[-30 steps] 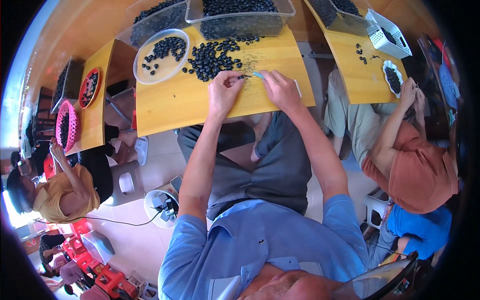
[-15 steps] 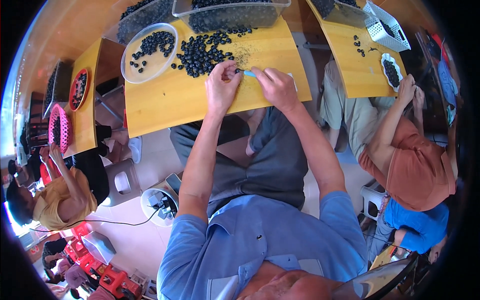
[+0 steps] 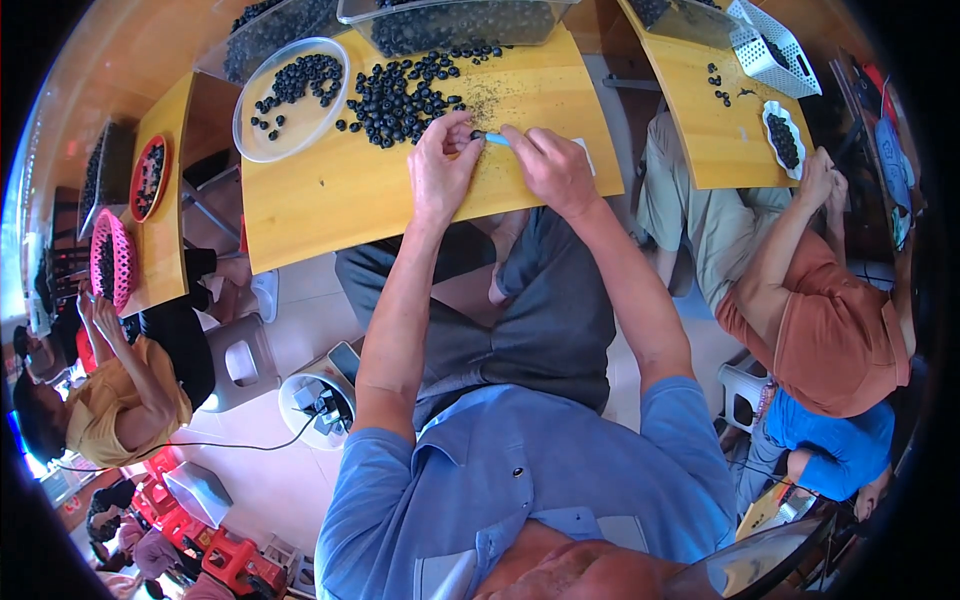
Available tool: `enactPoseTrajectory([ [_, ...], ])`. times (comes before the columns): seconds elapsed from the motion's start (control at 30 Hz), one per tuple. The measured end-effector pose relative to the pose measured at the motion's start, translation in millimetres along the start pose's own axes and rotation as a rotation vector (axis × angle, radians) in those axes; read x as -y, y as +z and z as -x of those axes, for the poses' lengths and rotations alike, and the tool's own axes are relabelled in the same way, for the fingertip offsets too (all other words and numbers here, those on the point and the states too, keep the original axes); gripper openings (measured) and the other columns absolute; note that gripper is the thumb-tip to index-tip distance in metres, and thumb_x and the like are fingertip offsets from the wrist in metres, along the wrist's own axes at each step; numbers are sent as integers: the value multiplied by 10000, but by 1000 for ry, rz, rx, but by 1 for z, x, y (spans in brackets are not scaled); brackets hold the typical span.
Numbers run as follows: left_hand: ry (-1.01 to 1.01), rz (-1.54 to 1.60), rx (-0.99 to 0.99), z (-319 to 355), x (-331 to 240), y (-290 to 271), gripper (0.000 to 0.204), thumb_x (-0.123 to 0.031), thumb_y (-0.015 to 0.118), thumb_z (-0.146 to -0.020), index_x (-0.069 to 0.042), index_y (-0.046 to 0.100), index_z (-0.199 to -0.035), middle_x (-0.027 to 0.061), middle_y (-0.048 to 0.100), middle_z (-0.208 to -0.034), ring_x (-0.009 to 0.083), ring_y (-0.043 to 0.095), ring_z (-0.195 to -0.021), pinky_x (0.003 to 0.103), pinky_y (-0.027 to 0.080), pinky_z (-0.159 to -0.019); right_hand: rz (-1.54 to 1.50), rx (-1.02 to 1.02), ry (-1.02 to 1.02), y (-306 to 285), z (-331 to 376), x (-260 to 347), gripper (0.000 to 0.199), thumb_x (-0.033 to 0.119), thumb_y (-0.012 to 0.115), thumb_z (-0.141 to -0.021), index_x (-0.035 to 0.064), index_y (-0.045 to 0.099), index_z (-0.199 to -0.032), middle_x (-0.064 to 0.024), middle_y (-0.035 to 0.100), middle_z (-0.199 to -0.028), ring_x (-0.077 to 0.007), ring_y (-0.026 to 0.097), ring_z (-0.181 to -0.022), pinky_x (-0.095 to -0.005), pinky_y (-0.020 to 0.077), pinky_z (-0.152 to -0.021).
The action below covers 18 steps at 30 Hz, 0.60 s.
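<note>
Both hands sit nearer and lower in view than before. The left hand (image 3: pixel 440 170) pinches a small dark round fruit (image 3: pixel 477 134) on the yellow wooden table (image 3: pixel 340 190); the right hand (image 3: pixel 550 168) grips a thin blue tool (image 3: pixel 497 140) whose tip touches it, just near the loose pile of dark fruits (image 3: pixel 400 95).

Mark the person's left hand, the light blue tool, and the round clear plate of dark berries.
left hand (image 3: pixel 440 165): head view, back of the hand.
light blue tool (image 3: pixel 497 140): head view, shaft between the two hands.
round clear plate (image 3: pixel 262 150): head view, bare lower rim area.
</note>
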<state>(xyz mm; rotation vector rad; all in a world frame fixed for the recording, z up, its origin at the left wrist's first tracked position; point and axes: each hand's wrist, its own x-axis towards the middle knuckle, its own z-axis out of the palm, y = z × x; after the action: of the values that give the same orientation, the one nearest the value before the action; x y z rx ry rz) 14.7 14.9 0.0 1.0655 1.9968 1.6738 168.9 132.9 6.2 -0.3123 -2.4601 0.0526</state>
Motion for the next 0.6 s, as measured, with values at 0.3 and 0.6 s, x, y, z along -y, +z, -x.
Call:
enactPoseTrajectory([
  [0.3,-25,304,-42,0,5,2,414,58,785,-864,10,606,-1235,55,686,-971,111,663,-902,259,568,-829,-24,21,31,4,0,-2,365,24,653,-833,53,718,-1191,-60,602,-824,-226,682,-762,-366,579,-665],
  [0.6,193,-10,-90,3,4,-10,269,34,782,-864,-9,728,-1125,80,701,-998,121,651,-806,265,555,-767,-32,28,171,12,-4,-4,325,17,642,-857,47,706,-1175,-97,645,-848,-273,711,-799,-406,586,-679],
])
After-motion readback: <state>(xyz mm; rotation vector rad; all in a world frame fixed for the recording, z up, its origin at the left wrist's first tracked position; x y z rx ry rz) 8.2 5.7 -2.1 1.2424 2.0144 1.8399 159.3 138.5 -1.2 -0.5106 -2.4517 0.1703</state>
